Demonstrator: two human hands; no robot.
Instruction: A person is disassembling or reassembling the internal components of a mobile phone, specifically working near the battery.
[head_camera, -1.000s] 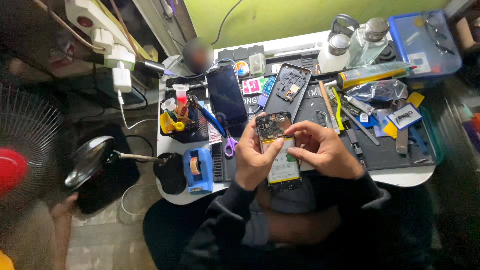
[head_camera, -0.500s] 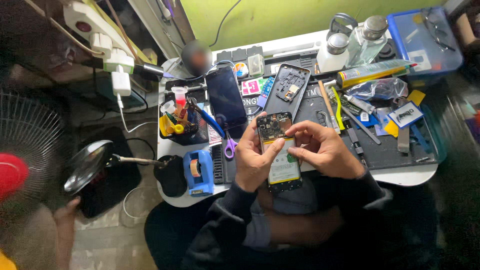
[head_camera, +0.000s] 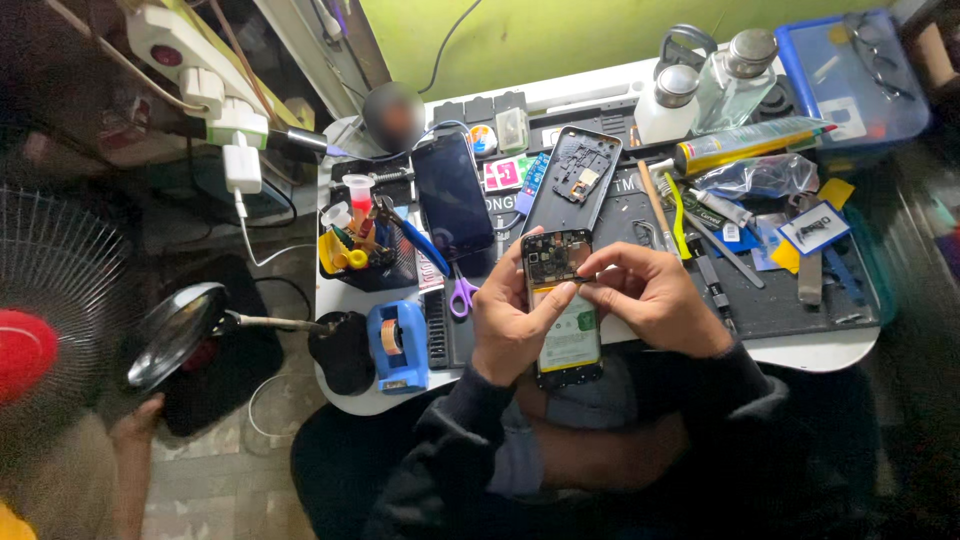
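An opened phone (head_camera: 563, 300) with its back off, showing the circuit board at the top and a pale battery below, is held over the near edge of the white work table (head_camera: 800, 352). My left hand (head_camera: 512, 325) grips the phone's left side, thumb lying across the battery. My right hand (head_camera: 655, 297) is at the phone's right edge, fingertips pinched together at the board near the top. Whether a small tool or part sits in that pinch is too small to tell.
A dark phone (head_camera: 452, 195) and a bare phone frame (head_camera: 575, 175) lie behind. A black tool caddy (head_camera: 365, 245), purple scissors (head_camera: 460, 293), a blue tape dispenser (head_camera: 395, 345), bottles (head_camera: 735, 70), a blue tray (head_camera: 850, 70) and several hand tools crowd the table. A magnifier (head_camera: 175, 335) and a fan (head_camera: 45, 320) stand left.
My hands and the phone stay almost in place; the right fingertips have shifted slightly at the board. The view has drifted a little.
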